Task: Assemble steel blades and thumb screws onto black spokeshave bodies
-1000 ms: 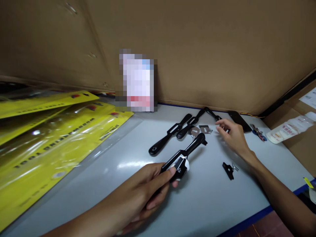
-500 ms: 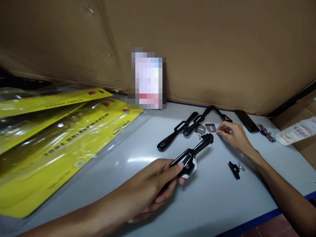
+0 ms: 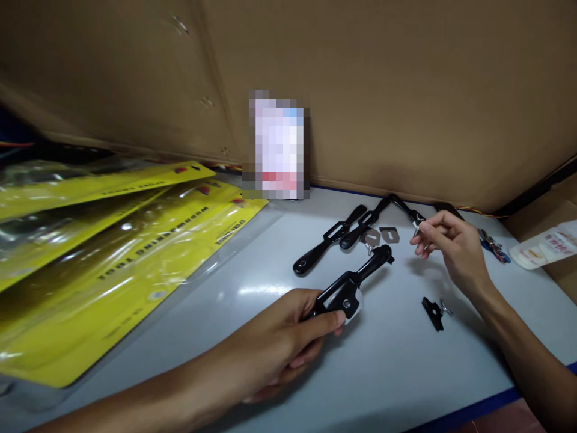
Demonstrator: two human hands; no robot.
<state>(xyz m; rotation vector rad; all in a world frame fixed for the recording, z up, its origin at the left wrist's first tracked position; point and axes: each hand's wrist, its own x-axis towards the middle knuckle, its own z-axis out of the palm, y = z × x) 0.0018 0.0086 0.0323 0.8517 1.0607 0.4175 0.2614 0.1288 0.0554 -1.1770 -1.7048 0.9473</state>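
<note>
My left hand (image 3: pixel 288 346) grips a black spokeshave (image 3: pixel 375 262) by its near handle. The thumb presses on the black cap plate (image 3: pixel 345 302), under which a pale blade edge (image 3: pixel 357 305) shows. To the right, my right hand (image 3: pixel 453 249) is raised above the table and pinches a small silver screw (image 3: pixel 417 229) between thumb and finger. Beyond the held tool lie two flat slotted blades (image 3: pixel 390 234) and a wing screw (image 3: pixel 370 250). Several black spokeshave bodies (image 3: pixel 311 255) rest behind them. Below my right hand lies another black cap plate (image 3: pixel 431 314) with a wing screw (image 3: pixel 446 308).
Yellow printed packs in clear plastic (image 3: pixel 148 264) cover the table's left side. A pixelated upright item (image 3: pixel 282 147) stands against the cardboard wall (image 3: pixel 383 90). Keys (image 3: pixel 494 246) and a white bottle (image 3: pixel 541 245) lie at the right, with a dark phone partly behind my right hand.
My right hand has lifted from beside the slotted blades and moved right, with the silver screw in its fingers. My left thumb has slid along the cap plate. The view has shifted slightly.
</note>
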